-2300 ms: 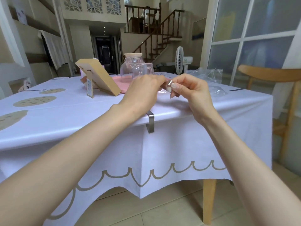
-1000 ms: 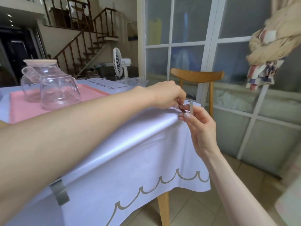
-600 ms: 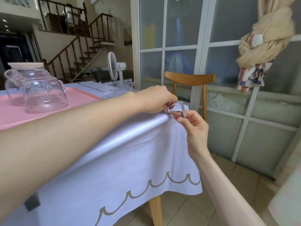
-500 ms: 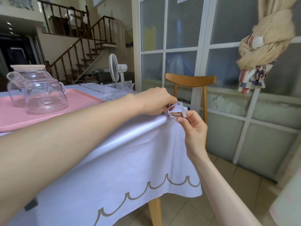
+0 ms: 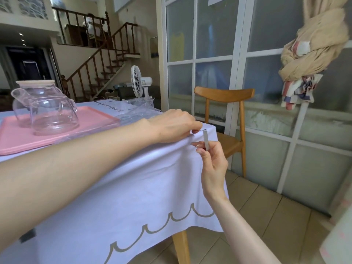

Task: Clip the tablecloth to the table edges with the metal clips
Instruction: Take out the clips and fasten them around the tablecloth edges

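Note:
A white tablecloth [image 5: 137,187] with a beige scalloped border hangs over the table's near edge. At the right corner a metal clip [image 5: 205,139] sits over the edge, its flat arm hanging down the cloth's front. My right hand [image 5: 211,161] pinches the clip's lower arm from below. My left hand [image 5: 175,128] rests on the tabletop with its fingertips on the clip's top arm. Another metal clip [image 5: 27,235] shows under my left forearm, fixed on the same edge at far left.
A pink tray [image 5: 91,119] holds a glass teapot [image 5: 33,100] and a glass cup [image 5: 54,115]. Clear plastic wrapping [image 5: 139,109] lies behind my left hand. A wooden chair [image 5: 224,115] stands past the corner, before a glass wall. A white fan [image 5: 140,82] stands behind.
I turned from the mid-edge clip to the table's right corner. Both hands carried a clip there, and it has gone from above the corner down over the edge.

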